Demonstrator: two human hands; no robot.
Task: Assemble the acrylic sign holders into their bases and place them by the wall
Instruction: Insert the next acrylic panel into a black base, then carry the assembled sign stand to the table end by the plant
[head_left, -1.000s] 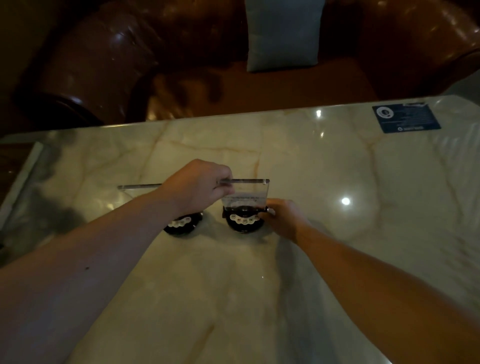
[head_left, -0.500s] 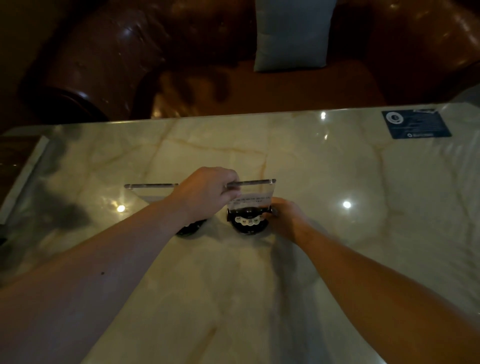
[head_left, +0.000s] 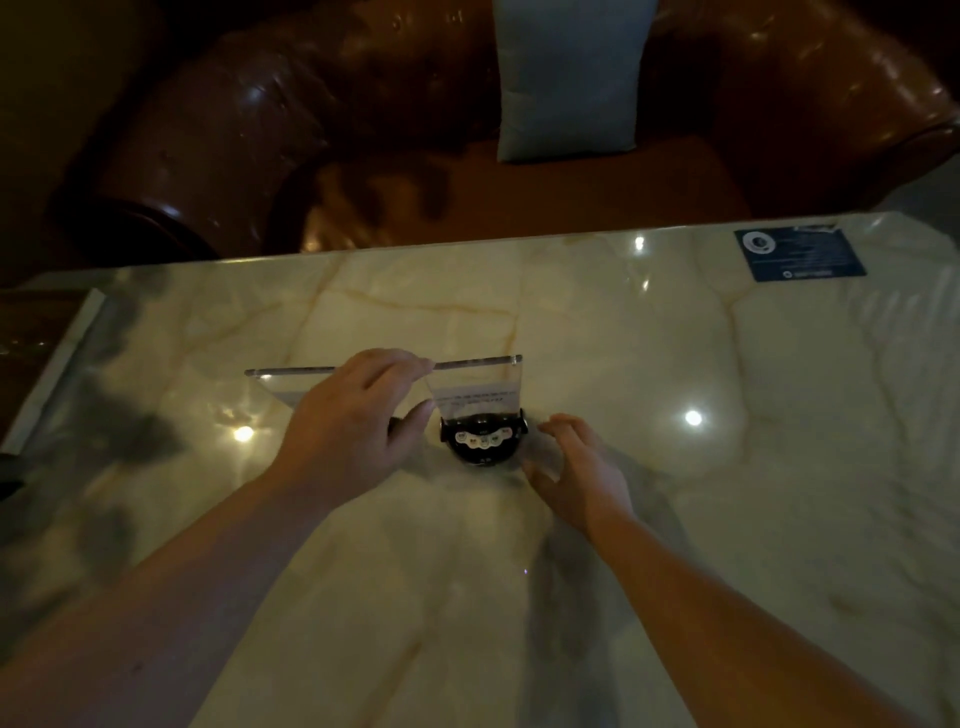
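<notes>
A clear acrylic sign panel stands upright across the middle of the marble table. Its right end sits in a round black base with small white labels. My left hand pinches the panel's top edge between fingers and thumb. A second black base lies mostly hidden under that hand. My right hand hovers just right of the visible base, fingers spread, touching nothing.
A dark blue card lies at the table's far right corner. Beyond the far edge stands a brown leather sofa with a pale cushion. The table's left edge runs close to the panel's left end.
My right hand has let go of the black base and drawn back with fingers apart. My left hand keeps its hold on the panel's top edge.
</notes>
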